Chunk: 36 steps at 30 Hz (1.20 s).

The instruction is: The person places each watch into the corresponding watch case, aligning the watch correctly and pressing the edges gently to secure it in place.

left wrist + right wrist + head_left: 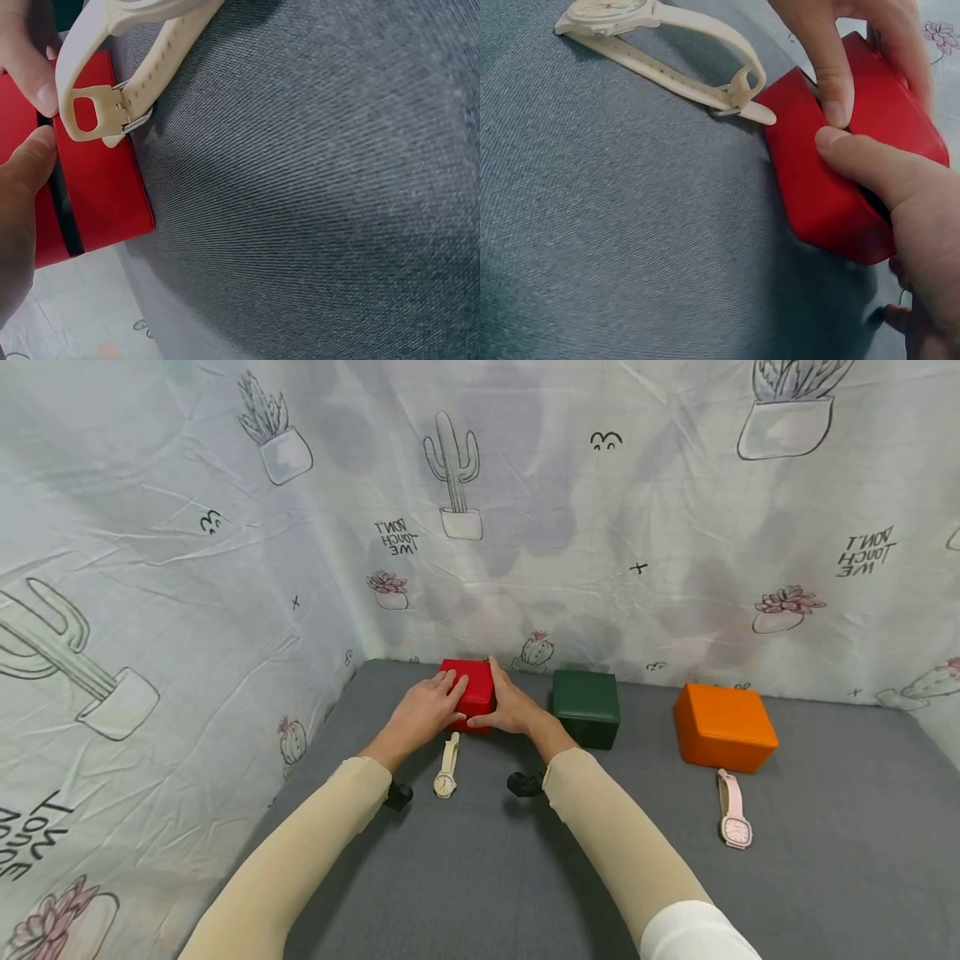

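Note:
A red box (477, 689) stands at the back of the grey table, with a hand on either side. My left hand (426, 706) grips it from the left, fingers spread over the top. From the right, my right hand (517, 706) holds it, fingers along that side. Both thumbs meet at the dark seam (64, 202) on the front face in the left wrist view; a narrow black gap shows between lid and base. In front of the box lies a cream-strapped watch (445, 783), its strap buckled in a loop (739, 86) whose end overlaps the box in the right wrist view.
A dark green box (585, 697) stands just right of my right hand. Farther right is an orange box (726, 722), with a pink watch (735, 827) lying before it. A cactus-print cloth (525, 527) hangs close behind the table's back edge and along the left.

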Each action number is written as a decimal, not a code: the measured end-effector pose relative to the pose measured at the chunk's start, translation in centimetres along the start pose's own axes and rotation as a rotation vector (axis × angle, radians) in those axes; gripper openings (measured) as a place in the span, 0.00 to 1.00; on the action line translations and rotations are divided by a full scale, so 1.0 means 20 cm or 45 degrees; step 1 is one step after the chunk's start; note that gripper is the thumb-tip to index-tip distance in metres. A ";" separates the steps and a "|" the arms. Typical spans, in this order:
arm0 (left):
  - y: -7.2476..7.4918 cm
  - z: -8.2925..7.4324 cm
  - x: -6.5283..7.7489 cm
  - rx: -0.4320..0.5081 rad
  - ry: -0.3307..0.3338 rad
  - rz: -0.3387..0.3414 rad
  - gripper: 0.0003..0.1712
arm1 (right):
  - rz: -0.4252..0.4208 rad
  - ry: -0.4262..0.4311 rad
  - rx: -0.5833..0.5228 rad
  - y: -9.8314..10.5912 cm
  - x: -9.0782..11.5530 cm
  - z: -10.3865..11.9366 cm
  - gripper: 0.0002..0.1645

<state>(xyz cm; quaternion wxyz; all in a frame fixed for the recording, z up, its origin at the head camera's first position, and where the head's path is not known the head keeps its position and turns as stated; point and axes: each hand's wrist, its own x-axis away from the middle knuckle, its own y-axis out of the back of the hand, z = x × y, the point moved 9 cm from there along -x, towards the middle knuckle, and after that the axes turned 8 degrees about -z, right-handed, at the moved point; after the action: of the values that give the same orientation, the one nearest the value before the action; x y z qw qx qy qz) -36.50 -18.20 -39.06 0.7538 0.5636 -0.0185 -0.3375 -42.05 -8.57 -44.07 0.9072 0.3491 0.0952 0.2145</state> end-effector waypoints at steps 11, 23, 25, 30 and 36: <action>0.07 -0.01 -0.01 -0.062 -0.102 -0.169 0.35 | -0.045 -0.031 -0.096 0.00 0.00 -0.04 0.76; 0.12 -0.01 0.00 0.022 -0.121 -0.308 0.36 | -0.026 -0.051 -0.091 0.00 -0.01 -0.04 0.76; 0.15 0.00 0.00 0.034 -0.122 -0.375 0.34 | -0.025 -0.058 -0.082 0.01 -0.01 -0.05 0.77; 0.20 0.01 -0.02 0.055 -0.120 -0.477 0.30 | -0.021 -0.055 -0.079 0.01 -0.01 -0.05 0.78; 0.23 0.04 -0.07 0.087 -0.056 -0.521 0.27 | -0.016 -0.047 -0.080 0.00 -0.01 -0.04 0.78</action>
<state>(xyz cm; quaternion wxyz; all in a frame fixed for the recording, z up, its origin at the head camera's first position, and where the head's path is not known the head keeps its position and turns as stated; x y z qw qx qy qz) -35.56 -17.49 -34.27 0.6494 0.5733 0.0684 -0.4948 -42.50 -8.15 -44.62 0.9207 0.3237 0.0740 0.2052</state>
